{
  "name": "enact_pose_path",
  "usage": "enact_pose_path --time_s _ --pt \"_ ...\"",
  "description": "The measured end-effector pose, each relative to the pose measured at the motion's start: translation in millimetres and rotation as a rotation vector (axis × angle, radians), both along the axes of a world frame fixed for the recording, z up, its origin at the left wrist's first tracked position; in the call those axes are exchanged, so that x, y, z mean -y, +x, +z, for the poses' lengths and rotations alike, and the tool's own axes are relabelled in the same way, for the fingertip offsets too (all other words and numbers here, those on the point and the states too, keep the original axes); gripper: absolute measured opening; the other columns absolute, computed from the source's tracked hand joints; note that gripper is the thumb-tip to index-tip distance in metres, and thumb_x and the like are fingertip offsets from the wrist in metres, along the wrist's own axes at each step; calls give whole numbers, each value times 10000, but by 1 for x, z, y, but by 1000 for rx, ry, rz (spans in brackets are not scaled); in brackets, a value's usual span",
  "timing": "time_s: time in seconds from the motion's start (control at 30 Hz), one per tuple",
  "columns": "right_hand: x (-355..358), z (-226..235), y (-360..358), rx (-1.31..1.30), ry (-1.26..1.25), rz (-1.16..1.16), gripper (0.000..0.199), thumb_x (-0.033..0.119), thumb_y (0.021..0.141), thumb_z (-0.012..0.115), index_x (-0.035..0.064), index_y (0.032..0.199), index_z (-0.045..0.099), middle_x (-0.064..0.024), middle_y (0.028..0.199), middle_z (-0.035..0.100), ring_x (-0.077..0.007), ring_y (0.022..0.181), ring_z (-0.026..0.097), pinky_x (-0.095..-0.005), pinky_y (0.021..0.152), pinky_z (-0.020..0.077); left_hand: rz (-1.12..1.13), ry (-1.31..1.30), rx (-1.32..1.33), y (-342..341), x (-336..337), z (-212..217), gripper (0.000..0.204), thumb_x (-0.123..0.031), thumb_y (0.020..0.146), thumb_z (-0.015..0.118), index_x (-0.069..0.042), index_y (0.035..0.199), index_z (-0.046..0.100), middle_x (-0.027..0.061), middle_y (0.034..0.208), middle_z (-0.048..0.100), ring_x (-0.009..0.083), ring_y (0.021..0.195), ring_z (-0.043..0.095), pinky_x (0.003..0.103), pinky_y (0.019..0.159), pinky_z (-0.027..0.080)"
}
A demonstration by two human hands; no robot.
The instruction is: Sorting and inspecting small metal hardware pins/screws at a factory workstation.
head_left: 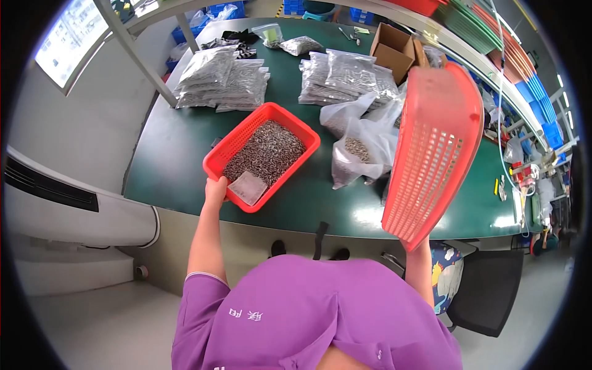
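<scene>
My left hand (216, 190) grips the near-left rim of a red plastic basket (213, 161) that rests on the green table. Inside it lies a heap of small metal parts (271, 147), too fine to name, and a flat translucent plastic container (248, 187) near the front corner. On the right, a second red basket (435, 154) is tipped steeply on its side, its slotted underside showing. My right hand (417, 246) holds it by the lower edge, the fingers mostly hidden behind the basket.
Clear plastic bags (364, 151) with small parts stand between the baskets. Stacks of filled zip bags (213, 77) and more bags (348, 74) lie along the back. A cardboard box (393, 52) sits back right. A black chair (487, 290) stands at the right.
</scene>
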State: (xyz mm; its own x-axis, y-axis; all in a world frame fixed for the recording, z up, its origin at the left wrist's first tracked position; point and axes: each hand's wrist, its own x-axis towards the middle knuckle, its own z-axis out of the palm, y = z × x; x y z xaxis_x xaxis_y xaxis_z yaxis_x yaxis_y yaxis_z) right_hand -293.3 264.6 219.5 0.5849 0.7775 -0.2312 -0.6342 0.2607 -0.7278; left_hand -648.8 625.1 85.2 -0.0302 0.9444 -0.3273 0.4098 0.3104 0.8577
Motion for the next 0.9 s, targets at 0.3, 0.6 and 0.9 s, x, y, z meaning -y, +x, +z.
enact_pose_path --time_s 0.3,0.6,0.9 --pt "-62 1 -84 -105 -32 146 411 280 926 424 -23 1202 452 -151 1099 578 -233 907 612 -346 716 532 -182 190 -258 -106 -35 10 363 -243 747 608 20 994 559 168 916 640 256 868 618 358 787 462" --pt "-153 -49 -96 -612 -291 362 238 225 898 507 16 1010 487 -151 800 597 -117 519 554 -187 395 467 -227 182 -298 -169 -56 18 353 -238 793 616 -3 1048 553 145 937 642 245 865 618 348 764 465" --pt "-250 -108 -121 -519 -288 205 298 263 935 448 18 1103 446 -149 965 581 -244 783 609 -345 701 555 -6 297 -370 -152 -41 19 339 -343 828 564 -16 916 580 145 846 629 283 798 603 376 727 445"
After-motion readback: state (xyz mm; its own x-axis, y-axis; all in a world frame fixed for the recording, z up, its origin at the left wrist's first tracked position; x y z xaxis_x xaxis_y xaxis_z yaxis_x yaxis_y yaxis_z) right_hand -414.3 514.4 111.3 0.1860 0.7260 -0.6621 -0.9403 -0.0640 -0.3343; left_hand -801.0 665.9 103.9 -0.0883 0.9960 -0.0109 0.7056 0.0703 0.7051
